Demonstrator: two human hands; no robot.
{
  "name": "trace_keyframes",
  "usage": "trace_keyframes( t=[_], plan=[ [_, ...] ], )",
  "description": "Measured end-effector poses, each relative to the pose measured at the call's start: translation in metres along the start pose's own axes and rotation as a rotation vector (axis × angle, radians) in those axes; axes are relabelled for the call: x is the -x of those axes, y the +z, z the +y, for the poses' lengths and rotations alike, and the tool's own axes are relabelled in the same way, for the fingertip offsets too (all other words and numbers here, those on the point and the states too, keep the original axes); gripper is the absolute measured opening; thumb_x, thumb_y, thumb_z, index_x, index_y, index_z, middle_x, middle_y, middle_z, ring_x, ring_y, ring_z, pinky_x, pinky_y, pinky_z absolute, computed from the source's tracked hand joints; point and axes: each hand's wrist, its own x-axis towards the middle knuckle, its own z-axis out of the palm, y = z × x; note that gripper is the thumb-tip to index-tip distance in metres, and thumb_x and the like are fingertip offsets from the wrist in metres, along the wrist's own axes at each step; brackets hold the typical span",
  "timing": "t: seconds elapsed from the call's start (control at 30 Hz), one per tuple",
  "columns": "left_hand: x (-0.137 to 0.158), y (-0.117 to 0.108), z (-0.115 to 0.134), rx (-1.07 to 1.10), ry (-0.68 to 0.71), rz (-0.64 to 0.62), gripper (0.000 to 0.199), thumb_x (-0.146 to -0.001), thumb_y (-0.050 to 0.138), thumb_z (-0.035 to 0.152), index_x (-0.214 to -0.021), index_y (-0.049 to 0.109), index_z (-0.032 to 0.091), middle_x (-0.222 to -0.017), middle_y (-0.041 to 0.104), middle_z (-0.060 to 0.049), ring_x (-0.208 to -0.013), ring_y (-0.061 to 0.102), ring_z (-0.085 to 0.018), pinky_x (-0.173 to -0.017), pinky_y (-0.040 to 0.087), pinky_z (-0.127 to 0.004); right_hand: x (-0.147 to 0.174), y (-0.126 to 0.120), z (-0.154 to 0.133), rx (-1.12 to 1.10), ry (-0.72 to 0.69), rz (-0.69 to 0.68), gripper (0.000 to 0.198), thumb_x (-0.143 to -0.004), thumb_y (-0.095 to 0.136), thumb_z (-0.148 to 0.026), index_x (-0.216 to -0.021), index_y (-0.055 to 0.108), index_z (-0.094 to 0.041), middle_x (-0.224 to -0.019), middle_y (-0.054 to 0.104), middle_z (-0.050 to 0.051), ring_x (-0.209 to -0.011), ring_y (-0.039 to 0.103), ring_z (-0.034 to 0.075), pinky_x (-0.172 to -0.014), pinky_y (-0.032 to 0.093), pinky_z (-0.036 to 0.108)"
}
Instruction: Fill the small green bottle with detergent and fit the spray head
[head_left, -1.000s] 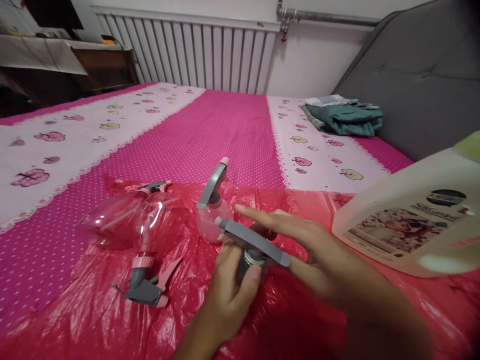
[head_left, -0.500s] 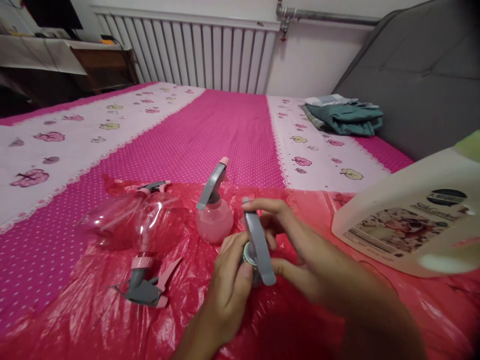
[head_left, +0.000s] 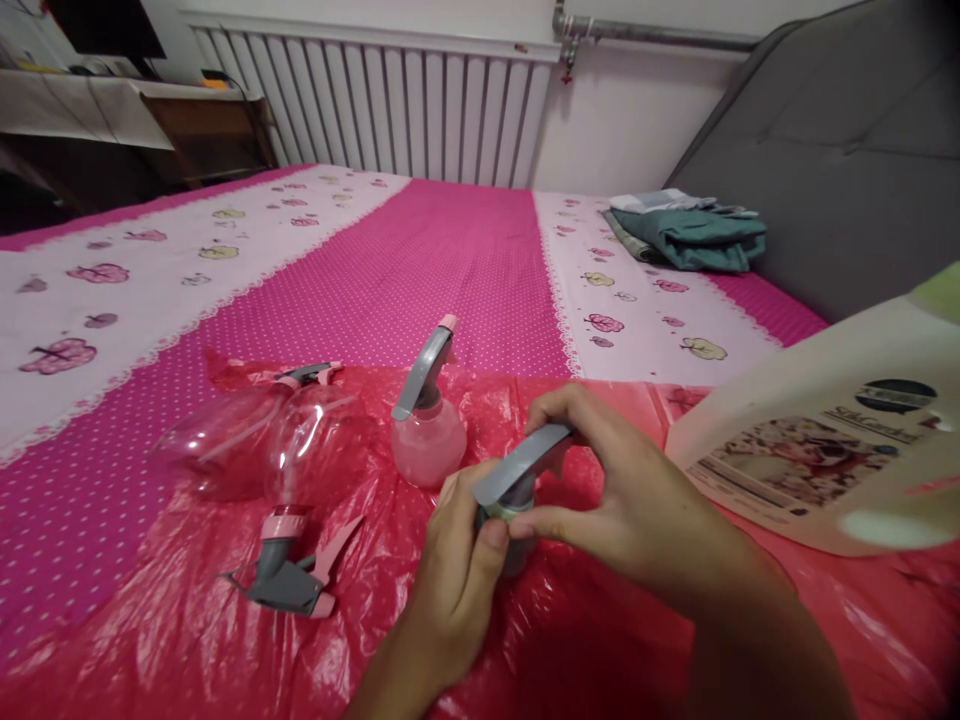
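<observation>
My left hand is wrapped round the neck of a small spray bottle, its thumb pressed near the collar. The bottle's grey spray head sits on top, with my right hand closed on it: the index finger curls over the nozzle end and the thumb presses by the collar. Most of that bottle's body is hidden by my hands. Just beyond stands a second spray bottle, upright, with cloudy pinkish contents and a grey head. To the left lie two clear spray bottles, one with a grey-and-pink trigger head pointing toward me.
Red plastic sheeting covers the near part of the bed. A large whitish jug with a label leans at the right. Folded clothes lie by the grey headboard. A radiator runs along the far wall.
The grey spray head has turned in my right hand, its nozzle end swinging from pointing away to the right. My right thumb has moved in to the collar. My left hand stays around the neck.
</observation>
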Motion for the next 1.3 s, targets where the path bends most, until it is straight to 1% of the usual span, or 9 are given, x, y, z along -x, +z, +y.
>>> trace_keyframes(
  t=[0.17,0.33,0.43,0.53,0.67,0.8,0.93,1.07,1.3],
  plan=[
    [-0.003,0.001,0.002,-0.010,0.004,-0.003,0.034,-0.115,0.041,0.044,-0.137,0.060,0.028,-0.123,0.070,-0.007,-0.107,0.062,-0.027,-0.094,0.046,-0.038,0.006,-0.012,-0.008,0.103,-0.050,0.040,0.030,-0.086,0.084,-0.022,-0.113,0.071,-0.023,-0.102,0.068,-0.008,-0.090,0.065,0.000,-0.078,0.048,0.007],
    [-0.005,0.002,0.004,0.023,0.019,-0.026,0.032,-0.115,0.040,0.046,-0.131,0.063,0.030,-0.119,0.070,-0.005,-0.106,0.063,-0.026,-0.096,0.046,-0.039,0.022,-0.014,-0.007,0.139,-0.070,0.009,0.040,-0.092,0.082,-0.039,-0.130,0.070,-0.034,-0.121,0.070,-0.011,-0.106,0.070,0.002,-0.089,0.054,0.004],
    [-0.004,0.001,0.003,0.044,0.022,-0.006,0.033,-0.114,0.041,0.048,-0.129,0.064,0.030,-0.115,0.071,-0.004,-0.102,0.063,-0.026,-0.096,0.046,-0.040,0.033,-0.009,0.000,0.129,-0.102,-0.010,0.074,-0.081,0.093,-0.044,-0.146,0.059,-0.048,-0.131,0.065,-0.015,-0.112,0.068,0.003,-0.101,0.053,0.005],
    [-0.004,0.000,0.002,0.078,-0.001,0.004,0.038,-0.113,0.040,0.052,-0.129,0.066,0.028,-0.116,0.071,-0.006,-0.103,0.064,-0.028,-0.098,0.047,-0.043,0.040,-0.010,0.004,0.136,-0.119,-0.120,0.104,-0.076,0.092,-0.014,-0.158,0.043,-0.055,-0.133,0.063,-0.017,-0.114,0.067,0.001,-0.104,0.050,0.002],
    [-0.004,0.001,0.001,0.124,-0.039,-0.027,0.041,-0.112,0.040,0.053,-0.133,0.066,0.029,-0.120,0.071,-0.008,-0.107,0.066,-0.031,-0.103,0.046,-0.047,0.037,-0.019,0.001,0.138,-0.176,-0.186,0.076,-0.097,0.063,-0.004,-0.161,0.046,-0.041,-0.143,0.059,-0.012,-0.129,0.060,-0.002,-0.111,0.045,0.000],
    [-0.003,0.002,0.002,0.130,-0.035,-0.033,0.040,-0.112,0.040,0.054,-0.130,0.065,0.029,-0.119,0.071,-0.008,-0.109,0.065,-0.031,-0.103,0.046,-0.047,0.021,-0.020,0.000,0.193,-0.201,-0.106,0.047,-0.101,0.059,-0.009,-0.143,0.063,-0.031,-0.130,0.064,-0.009,-0.118,0.063,-0.005,-0.105,0.045,-0.002],
    [-0.004,0.001,0.003,0.139,-0.045,-0.030,0.040,-0.112,0.040,0.055,-0.120,0.065,0.025,-0.106,0.070,-0.008,-0.109,0.065,-0.032,-0.104,0.046,-0.048,0.008,-0.009,0.003,0.003,-0.141,-0.130,0.042,-0.102,0.062,-0.010,-0.137,0.066,-0.032,-0.126,0.062,-0.009,-0.115,0.062,-0.006,-0.102,0.046,-0.001],
    [-0.005,0.000,0.003,0.153,-0.071,-0.019,0.038,-0.113,0.039,0.053,-0.117,0.065,0.025,-0.110,0.071,-0.009,-0.107,0.065,-0.031,-0.100,0.048,-0.047,0.005,-0.001,0.003,-0.108,-0.117,-0.169,0.038,-0.102,0.063,-0.012,-0.136,0.068,-0.029,-0.129,0.064,-0.008,-0.118,0.062,-0.003,-0.103,0.047,0.004],
    [0.002,0.001,-0.004,0.151,-0.105,0.013,0.045,-0.112,0.040,0.056,-0.144,0.058,0.029,-0.131,0.066,-0.009,-0.124,0.061,-0.033,-0.111,0.045,-0.051,0.002,-0.001,-0.001,-0.128,-0.086,-0.164,0.040,-0.096,0.063,-0.003,-0.128,0.069,-0.026,-0.124,0.064,-0.011,-0.117,0.060,-0.003,-0.105,0.046,0.008]
  ],
)
